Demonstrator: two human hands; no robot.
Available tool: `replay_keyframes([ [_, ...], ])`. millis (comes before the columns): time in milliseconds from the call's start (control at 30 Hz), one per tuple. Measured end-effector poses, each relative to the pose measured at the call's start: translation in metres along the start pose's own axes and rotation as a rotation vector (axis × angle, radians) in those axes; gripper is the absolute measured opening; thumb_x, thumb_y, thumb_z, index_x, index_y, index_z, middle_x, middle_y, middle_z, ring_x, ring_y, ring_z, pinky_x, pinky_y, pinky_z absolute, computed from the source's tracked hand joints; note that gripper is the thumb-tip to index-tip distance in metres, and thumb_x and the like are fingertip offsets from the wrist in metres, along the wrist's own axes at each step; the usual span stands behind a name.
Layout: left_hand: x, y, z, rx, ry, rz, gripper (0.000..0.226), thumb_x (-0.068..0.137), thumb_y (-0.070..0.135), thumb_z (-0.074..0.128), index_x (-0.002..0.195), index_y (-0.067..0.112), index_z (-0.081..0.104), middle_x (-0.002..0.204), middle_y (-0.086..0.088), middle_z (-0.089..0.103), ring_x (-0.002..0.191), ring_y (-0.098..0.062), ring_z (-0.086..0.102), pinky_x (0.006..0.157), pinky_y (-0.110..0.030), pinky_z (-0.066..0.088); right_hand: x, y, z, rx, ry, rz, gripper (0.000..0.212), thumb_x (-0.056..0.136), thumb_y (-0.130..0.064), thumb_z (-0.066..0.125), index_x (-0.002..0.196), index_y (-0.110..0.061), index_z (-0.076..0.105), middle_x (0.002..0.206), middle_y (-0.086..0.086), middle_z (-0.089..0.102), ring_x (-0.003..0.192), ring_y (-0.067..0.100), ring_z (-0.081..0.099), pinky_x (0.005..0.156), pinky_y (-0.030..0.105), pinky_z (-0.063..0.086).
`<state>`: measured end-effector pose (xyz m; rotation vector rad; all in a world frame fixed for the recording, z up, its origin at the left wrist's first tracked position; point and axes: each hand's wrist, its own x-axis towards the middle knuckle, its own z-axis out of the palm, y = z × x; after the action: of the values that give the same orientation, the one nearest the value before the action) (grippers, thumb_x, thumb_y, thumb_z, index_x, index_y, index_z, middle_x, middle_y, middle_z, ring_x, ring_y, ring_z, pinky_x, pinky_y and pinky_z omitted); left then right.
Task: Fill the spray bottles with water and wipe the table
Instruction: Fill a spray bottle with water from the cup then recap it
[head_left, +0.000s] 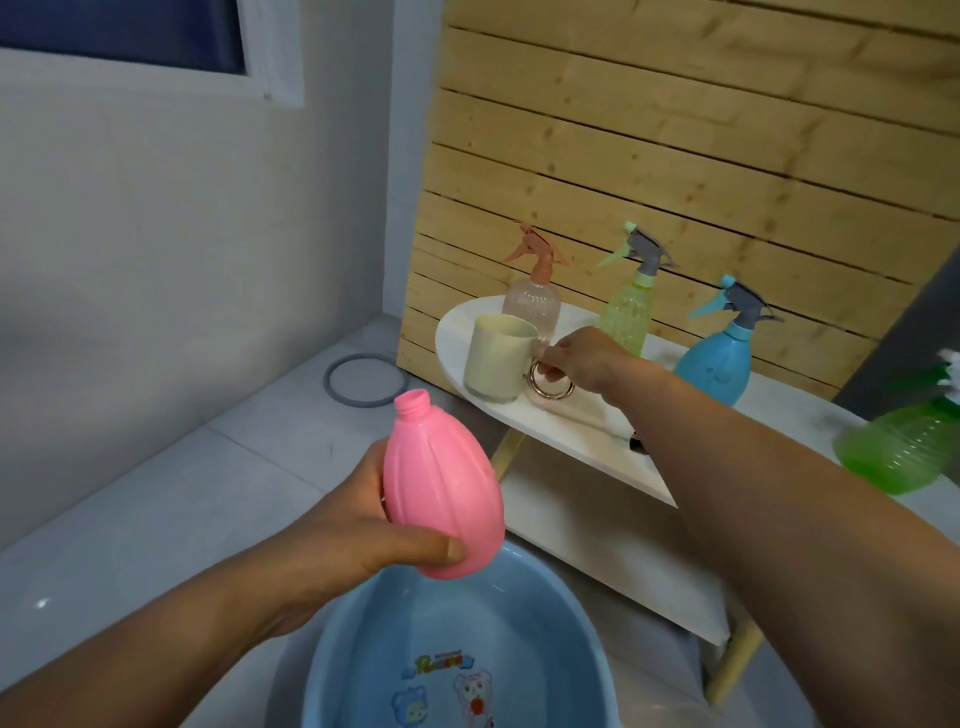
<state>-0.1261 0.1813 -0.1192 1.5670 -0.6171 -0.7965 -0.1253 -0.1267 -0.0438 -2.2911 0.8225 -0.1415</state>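
My left hand (358, 530) grips a pink spray bottle body (441, 493) with no spray head, neck up, above a blue basin (561, 623) on the floor. My right hand (582, 358) reaches to the white table (571, 436) and pinches the round gold handle of a cream cup (496, 364). Behind the cup stand a clear peach spray bottle (535, 301), a light green one (628, 306) and a blue one (719, 358), each with its head on. A bright green bottle (904, 447) shows blurred at the right edge.
A wooden slat panel (675, 156) stands behind the table. A grey ring (363, 382) lies on the tiled floor to the left. The table has a lower shelf (597, 545) and wooden legs. A small dark object (636, 444) lies near the table's front edge.
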Motion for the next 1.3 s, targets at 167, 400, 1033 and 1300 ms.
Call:
replay_keyframes([
  [167, 0.004, -0.008, -0.002, 0.013, 0.002, 0.024, 0.105, 0.042, 0.035, 0.099, 0.13, 0.053, 0.042, 0.127, 0.01, 0.063, 0.116, -0.013, 0.063, 0.081, -0.028, 0.061, -0.023, -0.02, -0.022, 0.133, 0.096, -0.141, 0.035, 0.101, -0.037, 0.06, 0.093, -0.003, 0.067, 0.082, 0.008, 0.062, 0.07, 0.018, 0.049, 0.064, 0.028, 0.038],
  [400, 0.005, -0.009, 0.004, 0.028, 0.02, 0.071, 0.111, 0.044, 0.046, 0.099, 0.138, 0.045, 0.04, 0.129, 0.013, 0.061, 0.118, -0.01, 0.062, 0.085, -0.027, 0.06, -0.073, -0.011, -0.031, 0.222, -0.035, -0.067, 0.036, 0.101, -0.048, 0.054, 0.091, -0.015, 0.063, 0.075, 0.0, 0.056, 0.056, 0.013, 0.032, 0.048, 0.026, 0.025],
  [1033, 0.005, -0.031, 0.01, 0.151, 0.008, 0.026, 0.1, 0.067, 0.017, 0.096, 0.145, 0.036, 0.036, 0.131, 0.01, 0.059, 0.12, -0.008, 0.059, 0.084, -0.023, 0.058, -0.119, 0.113, 0.125, -0.058, -0.429, 0.125, 0.025, 0.103, -0.029, 0.046, 0.088, -0.011, 0.052, 0.081, 0.01, 0.048, 0.062, 0.02, 0.036, 0.052, 0.029, 0.029],
  [1300, 0.011, -0.038, 0.012, 0.275, 0.009, -0.006, 0.107, 0.061, 0.021, 0.099, 0.145, 0.04, 0.036, 0.131, 0.016, 0.056, 0.121, -0.011, 0.056, 0.085, -0.028, 0.059, -0.107, 0.175, 0.18, -0.428, -0.447, 0.053, 0.037, 0.107, -0.033, 0.038, 0.111, -0.006, 0.063, 0.112, 0.016, 0.063, 0.095, 0.027, 0.056, 0.079, 0.031, 0.039],
])
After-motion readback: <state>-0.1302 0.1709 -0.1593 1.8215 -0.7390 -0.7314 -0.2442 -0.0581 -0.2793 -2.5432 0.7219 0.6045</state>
